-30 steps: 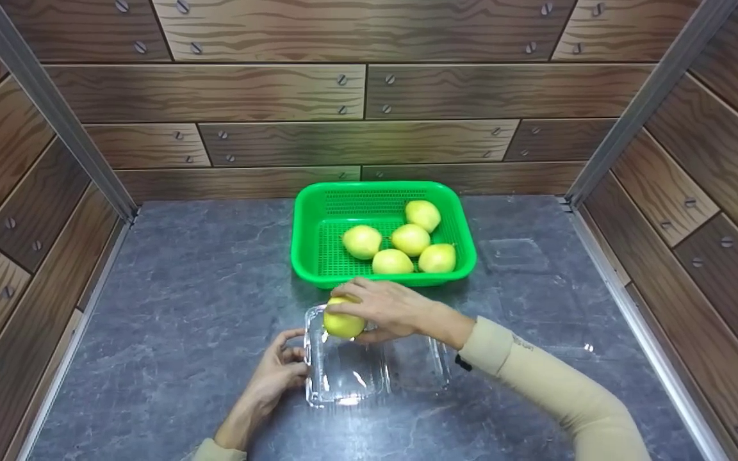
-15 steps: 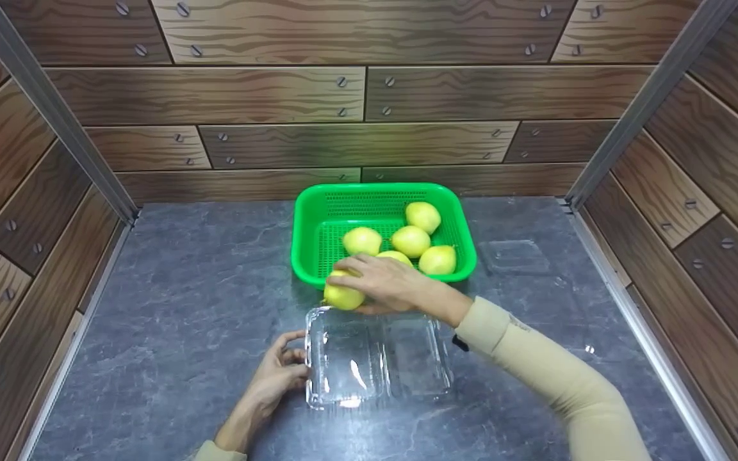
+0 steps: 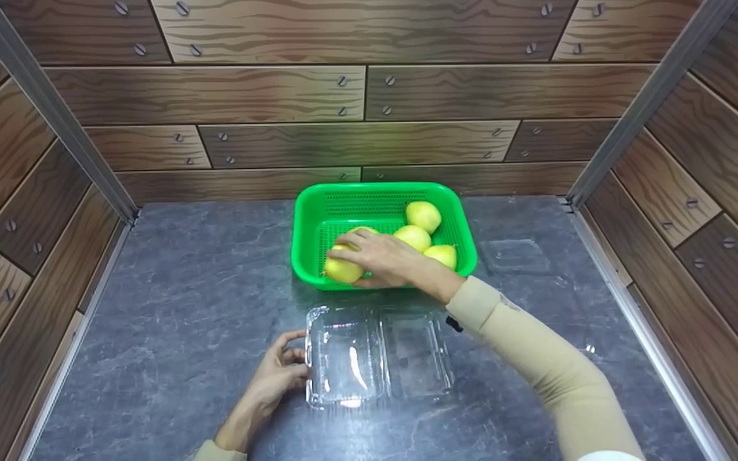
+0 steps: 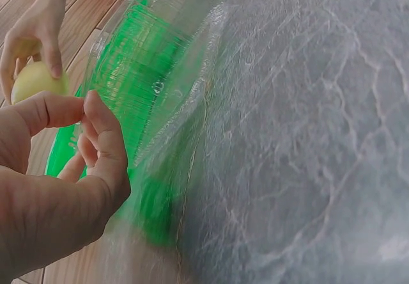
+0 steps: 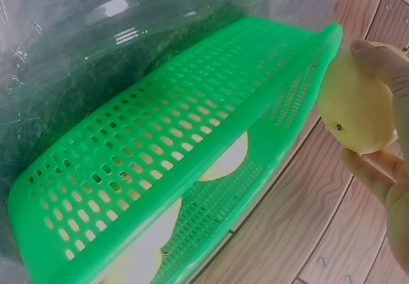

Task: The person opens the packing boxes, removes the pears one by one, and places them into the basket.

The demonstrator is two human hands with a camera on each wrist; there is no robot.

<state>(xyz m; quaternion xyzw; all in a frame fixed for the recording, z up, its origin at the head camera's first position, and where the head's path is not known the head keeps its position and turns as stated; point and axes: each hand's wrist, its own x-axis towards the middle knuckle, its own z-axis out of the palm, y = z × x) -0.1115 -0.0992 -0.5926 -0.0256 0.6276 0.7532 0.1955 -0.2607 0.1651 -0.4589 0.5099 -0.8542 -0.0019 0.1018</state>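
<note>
My right hand point(image 3: 382, 257) grips a yellow pear point(image 3: 343, 266) from above, over the front left part of the green basket point(image 3: 300, 237). In the right wrist view this pear point(image 5: 356, 105) sits between thumb and fingers, above the basket's rim. Several other pears point(image 3: 423, 218) lie in the basket, some partly hidden by the hand. My left hand point(image 3: 278, 368) pinches the left edge of a clear plastic clamshell container point(image 3: 350, 355), which lies unfolded in front of the basket. In the left wrist view, the thumb and a fingertip of that hand point(image 4: 70, 194) meet at the clear rim.
The grey marbled tabletop point(image 3: 196, 275) is bounded by wood-patterned walls point(image 3: 279, 93) at the back and both sides. Another clear plastic piece point(image 3: 516, 256) lies on the table right of the basket, hard to make out.
My right hand has carried the pear away from me, from above the container to over the basket. The left hand stays on the container's edge.
</note>
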